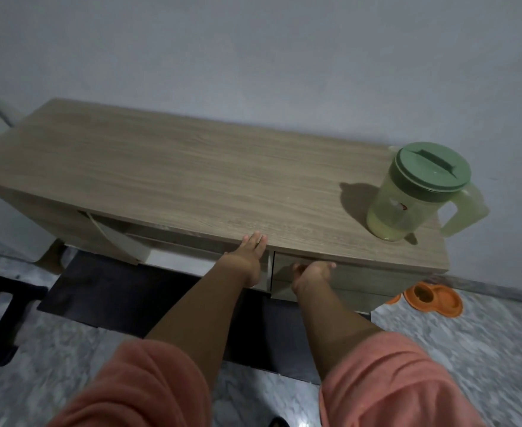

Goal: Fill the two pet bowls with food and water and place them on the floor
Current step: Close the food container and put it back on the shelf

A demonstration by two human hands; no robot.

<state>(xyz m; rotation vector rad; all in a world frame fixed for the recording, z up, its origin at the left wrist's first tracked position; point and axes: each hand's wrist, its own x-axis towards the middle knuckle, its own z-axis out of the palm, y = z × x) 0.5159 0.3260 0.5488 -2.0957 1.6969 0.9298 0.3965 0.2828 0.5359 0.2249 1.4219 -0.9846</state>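
The left hand [250, 257] lies with straight fingers on the front edge of the wooden cabinet [192, 174], the right hand [310, 272] curls under a drawer front [330, 280], the green-lidded pitcher [417, 192] stands on top at the right end, and the orange pet bowls [435, 298] sit on the floor beyond.

Matt wood-grain cabinet [192, 167], translucent plastic pitcher [407, 204], orange plastic bowls [438, 300].

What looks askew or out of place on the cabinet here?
The cabinet's left door panel hangs tilted outward from its opening, not flush. The pitcher stands upright; no spill shows.
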